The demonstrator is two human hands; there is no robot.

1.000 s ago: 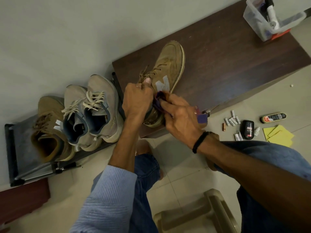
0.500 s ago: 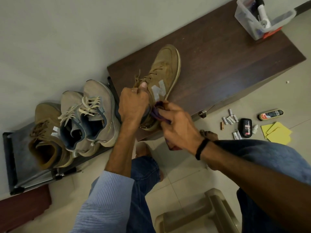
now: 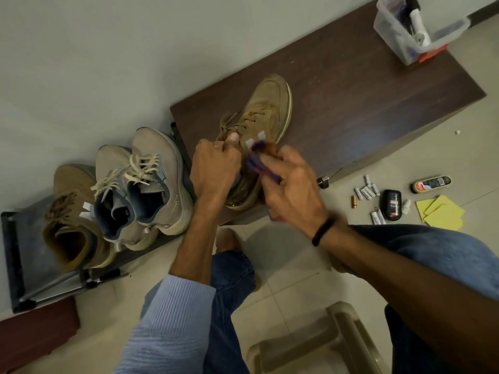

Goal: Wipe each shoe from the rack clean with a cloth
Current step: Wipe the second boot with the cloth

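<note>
A tan suede shoe (image 3: 266,109) with a white side logo lies on the dark wooden bench (image 3: 351,109). My left hand (image 3: 213,168) grips its collar, thumb up on the tongue. My right hand (image 3: 290,190) holds a purple cloth (image 3: 258,160) pressed against the shoe's side by the logo. On the low black rack (image 3: 16,255) at the left stand a pair of grey sneakers (image 3: 145,182) with white laces and the matching tan shoe (image 3: 70,220).
A clear plastic box (image 3: 413,31) of supplies sits at the bench's far right corner. On the tiled floor to the right lie small tubes (image 3: 366,188), a black polish sponge (image 3: 392,204), a shoe brush (image 3: 432,183) and yellow cloths (image 3: 440,211). A beige plastic stool (image 3: 324,344) stands below.
My right hand has slid the purple cloth forward along the shoe's side, from the heel up to the logo. My left hand keeps its grip on the collar.
</note>
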